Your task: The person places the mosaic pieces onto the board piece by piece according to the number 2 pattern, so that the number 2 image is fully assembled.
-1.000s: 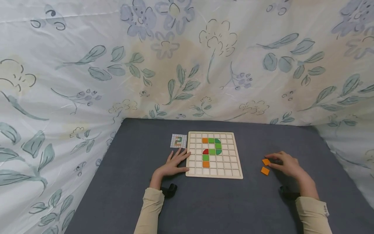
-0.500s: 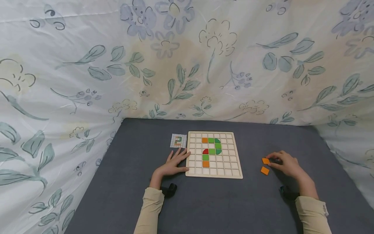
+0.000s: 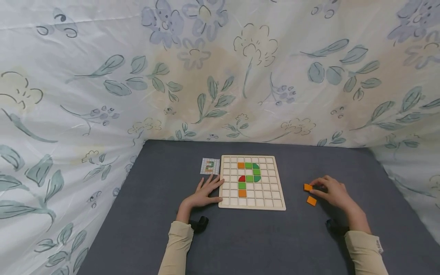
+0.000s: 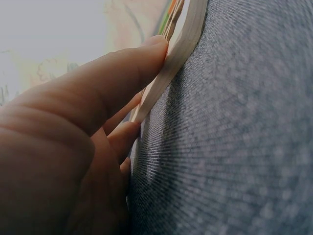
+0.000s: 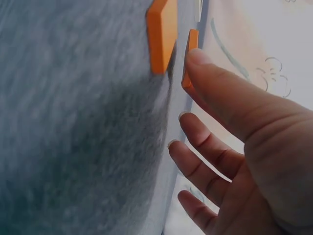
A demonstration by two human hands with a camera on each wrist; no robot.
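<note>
My right hand (image 3: 331, 192) pinches an orange square tile (image 3: 307, 187) between thumb and forefinger, right of the board. In the right wrist view the pinched tile (image 5: 190, 58) is tilted on edge behind my thumb, the other fingers loosely spread. A second orange tile (image 3: 311, 201) lies on the cloth just nearer to me. With fingers spread, my left hand (image 3: 203, 194) rests at the left edge of the wooden grid board (image 3: 268, 204), thumb and fingertips touching its rim. On the board, orange, green and red tiles (image 3: 249, 178) form a hooked shape.
A small pattern card (image 3: 210, 166) showing a coloured 2 lies beyond my left hand, beside the board's upper left corner. Dark grey cloth (image 3: 261, 240) covers the table. A floral curtain (image 3: 220, 68) rises behind the table's far edge and along its sides.
My right hand has moved slightly left with the pinched orange tile, away from the spot above the other tile. The left hand and the board have stayed in place.
</note>
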